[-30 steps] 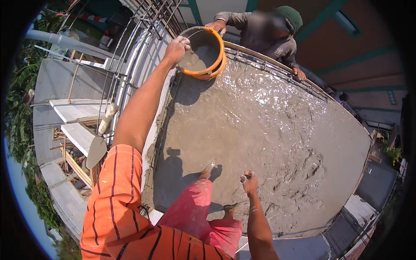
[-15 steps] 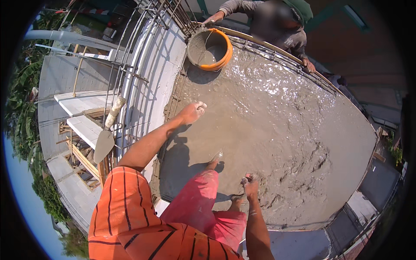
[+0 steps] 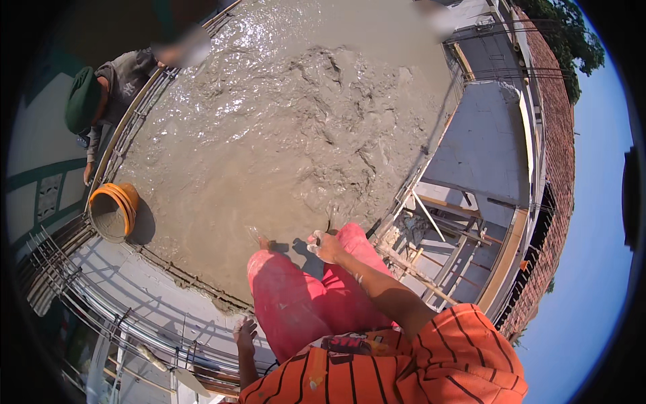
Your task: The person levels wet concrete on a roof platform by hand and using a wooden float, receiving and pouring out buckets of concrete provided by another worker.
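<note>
My left hand (image 3: 246, 334), its fingertips whitened, hangs low beside the pale block edge at my left, fingers apart and holding nothing. Closed in front of my knees, my right hand (image 3: 326, 248) has a small reddish patch at its fingers; what it grips I cannot make out. Below it spreads a layer of wet grey concrete (image 3: 229, 155), rough and trodden toward the middle right. My bare feet are in the concrete. An orange bucket (image 3: 128, 198), tilted and with grey mix inside, rests at the left corner.
A trowel (image 3: 191, 382) with a crusted handle lies at lower left, near bundled steel bars (image 3: 87, 296). A person in a green cap (image 3: 82, 101) leans at the far left edge. To the right is timber framing (image 3: 447, 246) around an opening, with a tiled roof (image 3: 555, 182) beyond.
My view has swung to the right, so the bucket now appears at far left. My left hand has dropped from over the concrete to my side. My right hand remains closed near my knees.
</note>
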The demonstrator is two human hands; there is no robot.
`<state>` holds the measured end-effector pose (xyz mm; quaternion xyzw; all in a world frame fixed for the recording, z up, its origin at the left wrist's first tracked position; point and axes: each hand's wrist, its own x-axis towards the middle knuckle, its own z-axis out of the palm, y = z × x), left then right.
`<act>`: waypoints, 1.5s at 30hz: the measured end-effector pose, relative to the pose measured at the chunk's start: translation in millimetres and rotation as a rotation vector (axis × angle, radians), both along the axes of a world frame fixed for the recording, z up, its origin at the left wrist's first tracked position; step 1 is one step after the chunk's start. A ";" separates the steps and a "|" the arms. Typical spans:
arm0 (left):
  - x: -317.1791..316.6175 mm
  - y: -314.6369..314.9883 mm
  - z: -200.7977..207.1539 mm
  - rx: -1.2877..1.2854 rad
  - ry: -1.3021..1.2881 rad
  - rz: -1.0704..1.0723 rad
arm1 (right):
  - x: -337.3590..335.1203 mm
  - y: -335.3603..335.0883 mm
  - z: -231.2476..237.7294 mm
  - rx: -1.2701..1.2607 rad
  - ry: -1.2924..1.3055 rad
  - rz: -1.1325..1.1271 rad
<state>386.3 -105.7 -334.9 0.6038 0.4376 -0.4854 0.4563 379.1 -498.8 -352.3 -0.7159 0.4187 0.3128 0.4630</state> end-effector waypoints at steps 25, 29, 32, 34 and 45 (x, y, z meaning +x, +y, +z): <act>-300.7 -131.2 -7.2 0.365 -0.339 -0.046 | -199.7 -389.5 -55.7 -0.052 -0.110 -0.182; -209.3 -125.1 -22.9 0.372 -0.384 -0.095 | -102.7 -351.0 0.3 -0.077 -0.246 -0.180; -106.9 -110.3 -33.7 0.390 -0.510 -0.139 | -69.9 -319.3 -7.2 -0.038 -0.276 -0.170; -34.0 -98.5 -34.4 0.376 -0.597 -0.197 | -66.6 -289.3 -16.9 0.002 -0.259 -0.166; 214.6 -60.1 -68.5 0.144 -0.815 -0.381 | -50.9 -126.6 -49.7 0.016 0.009 0.042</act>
